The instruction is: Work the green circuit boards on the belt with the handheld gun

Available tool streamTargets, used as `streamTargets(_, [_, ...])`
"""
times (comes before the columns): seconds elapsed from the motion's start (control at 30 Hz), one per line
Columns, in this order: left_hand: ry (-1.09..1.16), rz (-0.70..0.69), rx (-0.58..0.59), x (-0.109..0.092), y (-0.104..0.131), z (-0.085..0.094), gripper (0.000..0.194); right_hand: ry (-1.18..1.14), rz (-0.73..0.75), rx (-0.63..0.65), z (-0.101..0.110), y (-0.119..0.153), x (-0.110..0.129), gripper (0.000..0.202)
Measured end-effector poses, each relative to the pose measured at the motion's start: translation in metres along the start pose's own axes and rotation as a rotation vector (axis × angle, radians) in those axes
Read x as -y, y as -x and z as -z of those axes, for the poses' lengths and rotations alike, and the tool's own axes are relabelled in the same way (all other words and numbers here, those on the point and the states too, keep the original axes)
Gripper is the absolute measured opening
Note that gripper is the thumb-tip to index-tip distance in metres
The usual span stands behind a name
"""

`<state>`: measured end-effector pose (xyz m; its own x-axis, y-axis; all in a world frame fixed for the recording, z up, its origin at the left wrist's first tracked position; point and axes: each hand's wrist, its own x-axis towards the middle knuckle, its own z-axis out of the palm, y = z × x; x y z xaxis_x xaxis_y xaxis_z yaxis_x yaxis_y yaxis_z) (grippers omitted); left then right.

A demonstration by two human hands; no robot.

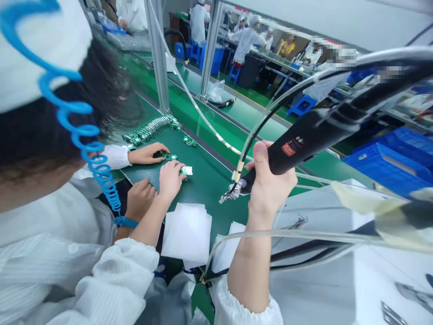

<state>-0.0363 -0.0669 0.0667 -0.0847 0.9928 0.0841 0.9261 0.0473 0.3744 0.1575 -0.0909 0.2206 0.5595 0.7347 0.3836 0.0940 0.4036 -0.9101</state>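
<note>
My right hand (265, 180) is wrapped round a black power screwdriver (297, 142), which slants down to the left. Its metal nose (232, 193) points at the green bench top and stays apart from the boards. A thin clear tube and a black cable run to the nose. My left hand (171, 179) reaches across the bench, fingers closed on a small circuit board (186, 170) with a silvery-white top. Just beyond it, a co-worker's hand (149, 153) touches another green circuit board (170, 157). That person's other hand (140, 196) is curled near the bench edge.
A long row of green circuit boards (152, 128) stands at the back, with a single board (190, 141) beside it. White sheets (187, 230) lie in front. A blue coiled cord (101, 169) hangs at left. Tubes cross at right, near blue crates (389, 167).
</note>
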Motion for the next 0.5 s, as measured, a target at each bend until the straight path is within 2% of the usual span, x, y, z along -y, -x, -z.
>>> streamTargets(0.1, [-0.049, -0.043, 0.134, 0.007, -0.016, 0.004, 0.027, 0.023, -0.092, 0.003, -0.003, -0.001, -0.001, 0.046])
streamTargets(0.23, [-0.111, -0.045, 0.255, 0.002, -0.027, -0.002, 0.036, 0.057, -0.219, 0.050, -0.010, 0.000, -0.001, 0.051])
streamTargets(0.37, [-0.115, 0.048, 0.335, -0.001, -0.034, -0.001, 0.034, 0.137, -0.298, 0.086, -0.026, 0.000, -0.006, 0.056])
streamTargets(0.5, [-0.034, 0.175, 0.367, 0.003, -0.028, 0.005, 0.034, 0.267, -0.337, 0.194, -0.049, -0.004, -0.015, 0.057])
